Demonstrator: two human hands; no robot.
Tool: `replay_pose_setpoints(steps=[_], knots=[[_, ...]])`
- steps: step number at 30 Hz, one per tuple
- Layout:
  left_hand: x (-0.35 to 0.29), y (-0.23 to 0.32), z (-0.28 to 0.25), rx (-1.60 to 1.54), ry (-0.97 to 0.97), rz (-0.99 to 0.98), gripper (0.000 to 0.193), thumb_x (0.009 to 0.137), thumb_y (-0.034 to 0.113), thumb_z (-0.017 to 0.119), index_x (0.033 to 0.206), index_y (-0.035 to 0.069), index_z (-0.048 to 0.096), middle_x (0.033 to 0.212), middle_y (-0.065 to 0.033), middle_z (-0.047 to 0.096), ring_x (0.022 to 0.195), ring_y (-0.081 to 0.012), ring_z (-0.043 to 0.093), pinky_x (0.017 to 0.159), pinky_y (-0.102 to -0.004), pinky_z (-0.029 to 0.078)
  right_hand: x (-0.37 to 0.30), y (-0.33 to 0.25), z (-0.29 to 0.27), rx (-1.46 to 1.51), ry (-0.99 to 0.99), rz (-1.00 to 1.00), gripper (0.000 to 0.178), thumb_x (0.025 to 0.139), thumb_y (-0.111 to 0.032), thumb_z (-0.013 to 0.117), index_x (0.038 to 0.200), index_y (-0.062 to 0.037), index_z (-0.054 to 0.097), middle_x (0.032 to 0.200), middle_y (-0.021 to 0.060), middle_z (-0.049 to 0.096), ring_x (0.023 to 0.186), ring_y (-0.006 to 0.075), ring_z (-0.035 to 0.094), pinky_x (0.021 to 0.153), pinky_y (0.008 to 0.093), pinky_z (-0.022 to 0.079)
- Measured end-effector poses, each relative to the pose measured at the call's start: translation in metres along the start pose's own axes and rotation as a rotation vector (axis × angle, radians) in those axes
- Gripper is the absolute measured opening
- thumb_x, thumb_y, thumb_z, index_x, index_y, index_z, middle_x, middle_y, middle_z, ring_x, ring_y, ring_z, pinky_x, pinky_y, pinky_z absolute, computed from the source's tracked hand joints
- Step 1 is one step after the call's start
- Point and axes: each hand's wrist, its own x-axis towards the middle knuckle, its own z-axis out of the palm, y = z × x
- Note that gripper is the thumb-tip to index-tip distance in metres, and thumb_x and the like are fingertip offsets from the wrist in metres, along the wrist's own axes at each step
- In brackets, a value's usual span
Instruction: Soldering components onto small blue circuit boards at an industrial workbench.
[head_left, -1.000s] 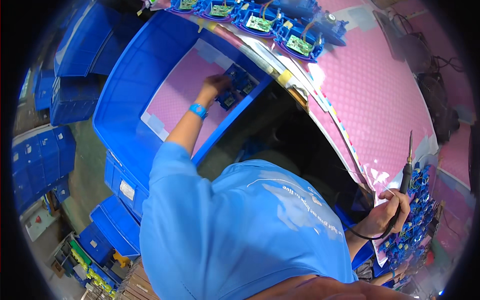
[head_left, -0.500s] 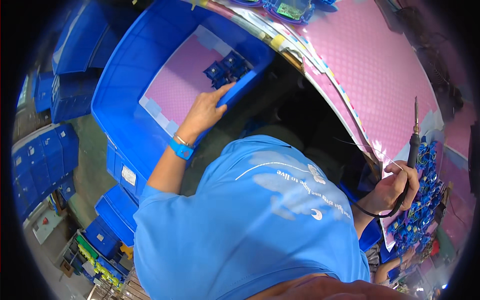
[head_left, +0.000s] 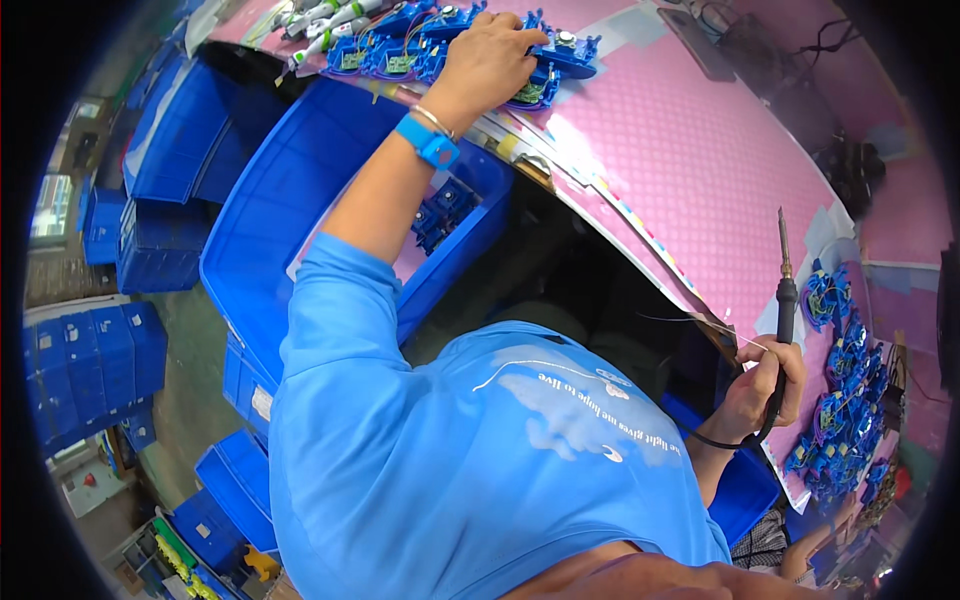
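Note:
My left hand (head_left: 485,62) is over the row of blue plastic housings at the table's far edge. Its fingers bend down onto one blue housing (head_left: 562,55); the fingertips are partly hidden. Green circuit boards (head_left: 400,64) and thin wires show in the housings beside it. In my right hand (head_left: 765,385), at the right of the table, is a soldering iron (head_left: 787,300), its metal tip pointing up and away. A thin strand of solder wire (head_left: 745,342) also runs from these fingers, and the iron's black cord loops below them.
A large blue bin (head_left: 250,250) stands left of the table, with several dark blue parts (head_left: 440,215) inside. White-and-green pieces (head_left: 330,30) lie at the far left of the pink table mat (head_left: 680,150). More wired blue assemblies (head_left: 845,410) crowd the right side. Another person's hand (head_left: 805,550) shows lower right.
My left hand has moved from the bin's rim up and away to the blue housings on the table. My right hand still holds the soldering iron, slightly lower and further left in view.

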Motion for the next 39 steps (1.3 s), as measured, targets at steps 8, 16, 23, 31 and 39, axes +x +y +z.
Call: replay_pose_setpoints(steps=[8,16,23,31,39], knots=[[0.008,-0.019,0.011,0.152,-0.124,0.117,0.027,0.086,0.013,0.061,0.107,0.018,0.078,0.096,-0.0107,0.074,0.096,-0.0318,0.07,0.084,-0.0437,0.058,-0.006,0.003,-0.01,0.0,0.04,0.077,0.011,0.09,0.002,0.052,0.09,0.0061,0.062,0.07,0.0125,0.058,0.061,0.0167,0.054,0.059,0.0295,0.045],[0.016,-0.016,0.015,-0.051,-0.242,0.149,0.02,0.087,0.014,0.062,0.102,0.012,0.075,0.1,-0.0127,0.068,0.1,-0.032,0.066,0.089,-0.0429,0.053,-0.005,0.003,0.003,0.057,0.008,0.099,0.009,0.085,0.004,0.055,0.09,0.0058,0.063,0.071,0.0118,0.06,0.062,0.0179,0.057,0.061,0.029,0.048],[0.025,-0.004,0.001,-0.145,-0.443,0.125,0.026,0.084,0.017,0.068,0.109,0.017,0.076,0.103,-0.0125,0.066,0.103,-0.0305,0.066,0.087,-0.0426,0.054,-0.002,-0.005,0.008,-0.07,0.003,0.16,0.008,0.086,0.003,0.055,0.085,0.0043,0.063,0.069,0.0092,0.058,0.062,0.0153,0.057,0.061,0.0276,0.046],[0.028,-0.024,0.006,-0.32,-0.504,0.268,0.025,0.081,0.011,0.071,0.107,0.012,0.075,0.096,-0.0122,0.068,0.099,-0.0316,0.066,0.085,-0.0429,0.052,0.001,-0.01,0.019,-0.061,-0.025,0.158,0.009,0.087,0.001,0.055,0.084,0.0045,0.063,0.068,0.0075,0.057,0.061,0.0133,0.055,0.059,0.0271,0.044],[0.002,-0.006,-0.017,-0.315,-0.257,0.225,0.013,0.084,0.012,0.07,0.096,0.009,0.074,0.096,-0.011,0.067,0.094,-0.0309,0.066,0.083,-0.0421,0.053,0.005,-0.015,0.034,-0.087,-0.064,0.138,0.008,0.088,0.0,0.056,0.084,0.0048,0.063,0.071,0.0081,0.057,0.061,0.013,0.054,0.057,0.0264,0.042]])
